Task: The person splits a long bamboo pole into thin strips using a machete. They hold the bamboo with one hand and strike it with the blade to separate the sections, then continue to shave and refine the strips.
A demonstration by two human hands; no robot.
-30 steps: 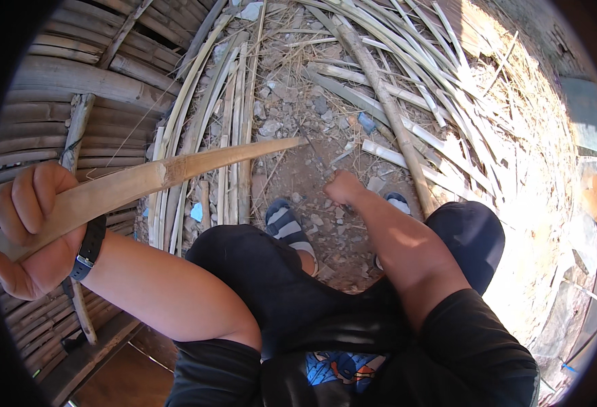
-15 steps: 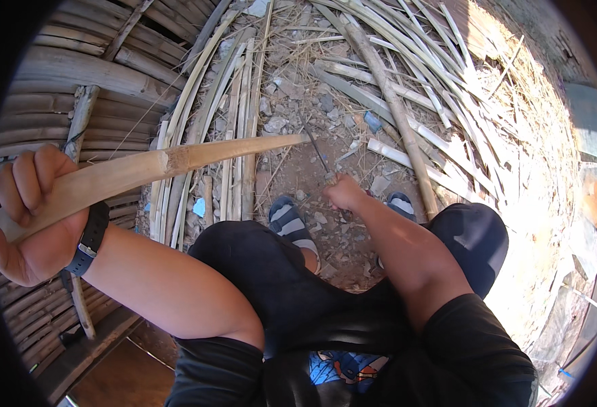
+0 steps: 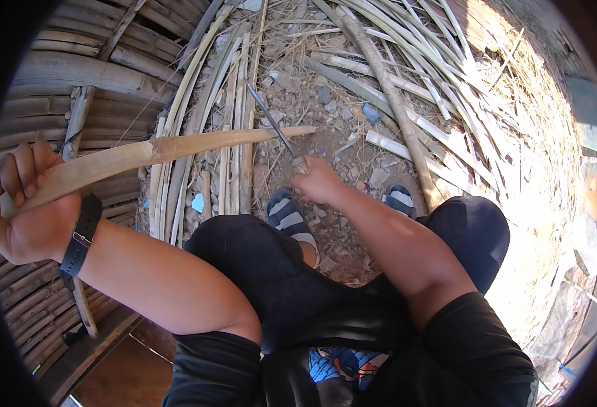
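Note:
My left hand (image 3: 33, 203), with a dark watch on its wrist, is closed around the near end of a split bamboo strip (image 3: 128, 154). The pale strip reaches out to the right across the view, with a node partway along and a narrow far end. In my right hand (image 3: 315, 180) is the handle of a knife (image 3: 269, 114) with a thin, dark blade. The blade points up and left and crosses the strip near its narrow end. Whether the edge touches the bamboo, I cannot tell.
Several split bamboo strips (image 3: 234, 122) lie on the ground at left, beside a slatted bamboo wall (image 3: 54, 108). More strips and a long pole (image 3: 397, 102) lie at right, near straw (image 3: 529, 129). Rubble covers the ground around my sandalled feet (image 3: 288, 217).
My right hand has moved left and slightly up, bringing the knife blade across the bamboo strip. The strip's far end has risen a little, and my left hand has shifted slightly up.

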